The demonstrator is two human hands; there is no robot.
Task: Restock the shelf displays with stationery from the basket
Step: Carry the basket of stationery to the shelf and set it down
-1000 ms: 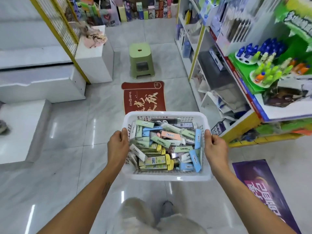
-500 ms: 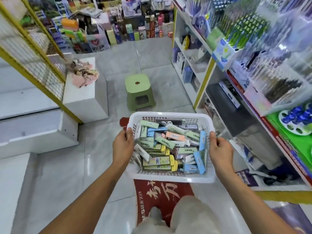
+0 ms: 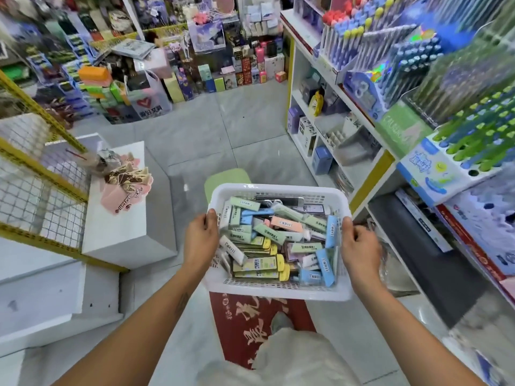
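Two hands carry white basket at waist height, above red floor mat. Left hand grip curled round left rim, thumb over edge. Right hand grip curled round right rim, thumb on top. Basket packed with stationery packs, pastel green, blue, yellow, peach, lying jumbled flat. Shelf displays stand at right, holding pen racks; basket near them, not touching. Green stool just beyond basket's far rim.

"美好文具" under a heart on white bag, large white Chinese characters on red floor mat, packet labels in basket too small to read
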